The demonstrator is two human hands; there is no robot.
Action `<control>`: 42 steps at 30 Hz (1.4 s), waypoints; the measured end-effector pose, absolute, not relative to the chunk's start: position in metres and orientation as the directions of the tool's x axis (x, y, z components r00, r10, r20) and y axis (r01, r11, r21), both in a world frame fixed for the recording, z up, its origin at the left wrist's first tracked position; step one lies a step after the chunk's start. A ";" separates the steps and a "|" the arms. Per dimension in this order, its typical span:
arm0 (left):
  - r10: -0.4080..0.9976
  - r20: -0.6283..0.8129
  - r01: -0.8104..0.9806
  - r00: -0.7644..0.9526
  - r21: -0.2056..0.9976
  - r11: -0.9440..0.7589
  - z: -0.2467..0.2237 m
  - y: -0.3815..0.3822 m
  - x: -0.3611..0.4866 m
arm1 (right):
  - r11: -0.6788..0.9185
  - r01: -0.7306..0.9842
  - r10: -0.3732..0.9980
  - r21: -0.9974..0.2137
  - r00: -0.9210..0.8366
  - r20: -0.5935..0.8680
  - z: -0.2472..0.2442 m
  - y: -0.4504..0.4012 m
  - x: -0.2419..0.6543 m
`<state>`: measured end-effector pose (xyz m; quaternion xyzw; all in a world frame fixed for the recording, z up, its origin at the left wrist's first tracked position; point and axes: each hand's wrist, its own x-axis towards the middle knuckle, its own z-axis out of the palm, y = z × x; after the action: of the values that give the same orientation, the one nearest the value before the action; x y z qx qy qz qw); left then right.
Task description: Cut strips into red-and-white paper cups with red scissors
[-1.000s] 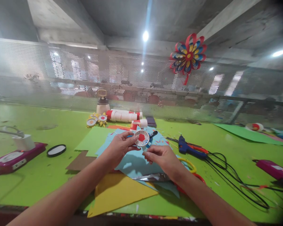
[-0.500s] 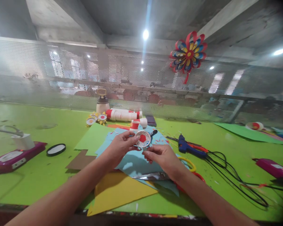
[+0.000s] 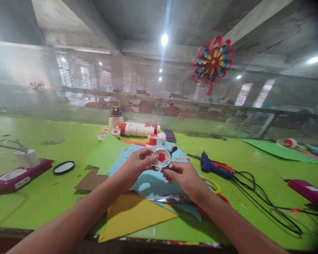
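I am looking from far off at a big green counter (image 3: 66, 194), and its front edge is running along the bottom of my view. A gray screen full of little holes (image 3: 108, 77) is standing along the back. A blue paper (image 3: 153, 183) is lying in the middle, under the hands. A yellow paper (image 3: 132, 215) is lying in front, and its sharp corner is reaching close to the front edge.

A purple power strip (image 3: 21, 178) is sitting at the far left, and green is showing between it and the left arm, giving me room there. On the right, a blue glue gun (image 3: 216, 168) is lying near the right hand, and its black cord (image 3: 270, 206) is looping out, making that side tighter.

The left hand (image 3: 139, 164) is holding a round white disc (image 3: 162, 158) by its left edge, thumb on top. The right hand (image 3: 181, 174) is staying narrow at the disc's lower right edge, but I am not able to tell if it is gripping. A black ring (image 3: 64, 167) is lying on the green, well apart. The disc is showing its red middle, up above the blue paper.
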<state>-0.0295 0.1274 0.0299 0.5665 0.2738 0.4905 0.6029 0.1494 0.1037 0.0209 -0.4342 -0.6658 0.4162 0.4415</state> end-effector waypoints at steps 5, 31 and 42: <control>0.916 0.210 -0.305 0.342 0.947 -0.103 0.032 0.130 -0.032 | 0.267 0.199 0.940 -0.943 -0.268 0.209 0.020 0.103 0.148; 0.904 0.173 -0.276 0.391 0.959 -0.064 0.030 0.136 -0.036 | 0.209 0.037 0.972 -0.977 -0.115 0.203 0.027 0.109 0.158; 0.854 0.144 -0.262 0.500 0.965 -0.009 0.030 0.133 -0.036 | 0.245 0.151 0.942 -0.958 -0.271 0.198 0.029 0.108 0.163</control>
<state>-0.0358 0.1330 0.0300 0.5681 0.2604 0.4266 0.6538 0.1631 0.1083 0.0289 -0.4162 -0.6565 0.4523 0.4373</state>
